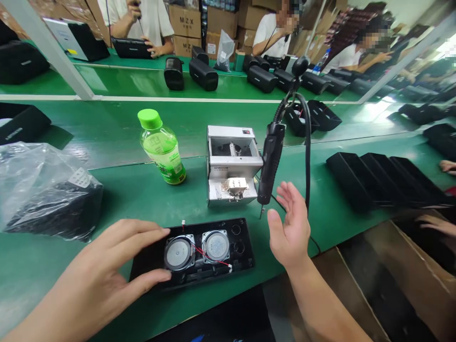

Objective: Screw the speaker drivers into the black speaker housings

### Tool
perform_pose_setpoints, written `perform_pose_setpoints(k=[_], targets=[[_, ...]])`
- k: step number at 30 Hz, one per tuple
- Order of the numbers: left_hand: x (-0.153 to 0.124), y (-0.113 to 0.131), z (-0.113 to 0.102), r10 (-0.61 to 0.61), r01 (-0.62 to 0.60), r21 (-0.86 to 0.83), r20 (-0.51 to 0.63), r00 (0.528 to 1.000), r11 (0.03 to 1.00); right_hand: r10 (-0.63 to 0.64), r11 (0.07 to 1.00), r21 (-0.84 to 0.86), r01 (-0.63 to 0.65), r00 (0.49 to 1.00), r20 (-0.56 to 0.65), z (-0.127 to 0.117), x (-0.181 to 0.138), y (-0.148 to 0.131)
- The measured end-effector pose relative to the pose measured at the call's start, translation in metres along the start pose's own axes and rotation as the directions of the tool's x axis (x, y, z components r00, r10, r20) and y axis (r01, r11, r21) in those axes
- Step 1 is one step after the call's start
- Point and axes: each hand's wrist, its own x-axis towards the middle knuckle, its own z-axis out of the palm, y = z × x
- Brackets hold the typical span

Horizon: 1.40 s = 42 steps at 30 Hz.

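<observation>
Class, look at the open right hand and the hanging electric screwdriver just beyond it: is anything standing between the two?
Nothing visible does. The right hand is open, palm toward the electric screwdriver, with only bare green table showing in the gap. The grey metal box sits on the screwdriver's far side, and the left hand rests on the speaker panel.

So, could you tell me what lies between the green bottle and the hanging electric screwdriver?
The head view shows a grey metal screw feeder box standing on the green mat between the green bottle and the hanging electric screwdriver.
</observation>
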Motion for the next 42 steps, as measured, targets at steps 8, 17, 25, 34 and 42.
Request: perform_pose_setpoints(k=[8, 17, 25, 34, 42], targets=[[-0.013, -0.009, 0.022, 0.038, -0.046, 0.065, 0.119, 0.992, 0.997, 0.198, 0.942, 0.23, -0.246, 0.957, 0.212, 0.021, 0.101, 0.022], [0.052, 0.028, 0.038, 0.28, -0.282, 0.085, 0.044, 0.959, 0.956, 0.237, 0.857, 0.424, -0.295, 0.954, 0.184, -0.02, 0.093, -0.023], [0.067, 0.041, 0.049, 0.301, -0.31, 0.114, 0.092, 0.949, 0.944, 0.072, 0.889, 0.448, -0.094, 0.995, 0.064, 0.009, 0.133, -0.11], [0.066, 0.045, 0.047, 0.243, -0.254, 0.053, 0.155, 0.958, 0.966, -0.164, 0.796, 0.603, 0.045, 0.976, 0.144, 0.061, 0.132, -0.117], [0.064, 0.044, 0.05, 0.215, -0.223, 0.024, 0.195, 0.957, 0.974, -0.05, 0.75, 0.662, 0.008, 0.998, 0.045, 0.059, 0.13, -0.107]])
